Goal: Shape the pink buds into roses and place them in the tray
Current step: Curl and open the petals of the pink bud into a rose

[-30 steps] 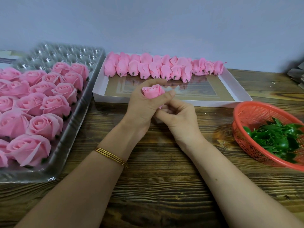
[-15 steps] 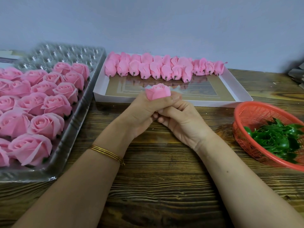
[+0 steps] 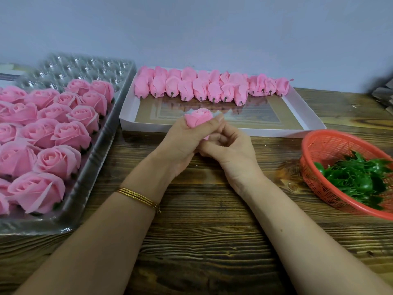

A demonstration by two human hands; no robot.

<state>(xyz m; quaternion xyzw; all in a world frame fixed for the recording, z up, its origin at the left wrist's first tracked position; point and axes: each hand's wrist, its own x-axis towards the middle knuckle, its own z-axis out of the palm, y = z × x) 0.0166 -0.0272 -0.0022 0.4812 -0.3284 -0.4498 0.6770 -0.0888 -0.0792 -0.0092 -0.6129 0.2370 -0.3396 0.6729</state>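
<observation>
Wooden counter [image 3: 202, 241], pale wall [image 3: 212, 28] behind. Left grip [image 3: 178, 145] curls round pink bud [image 3: 198, 117], held above counter; right grip [image 3: 229, 150] pinches its base. Shaping in hand. Next likely calls for spreading outer petals, then seating it in tray [image 3: 97, 154].

Your left wrist [image 3: 148, 186] carries a stack of thin gold bangles [image 3: 138, 198], at 7 o'clock from your left hand [image 3: 180, 145]. The bands lie close together, slanted across the wrist. Both forearms are bare. Your right forearm [image 3: 297, 235] shows one small dark spot [image 3: 281, 230], at 5 o'clock from your right hand [image 3: 231, 154].
</observation>
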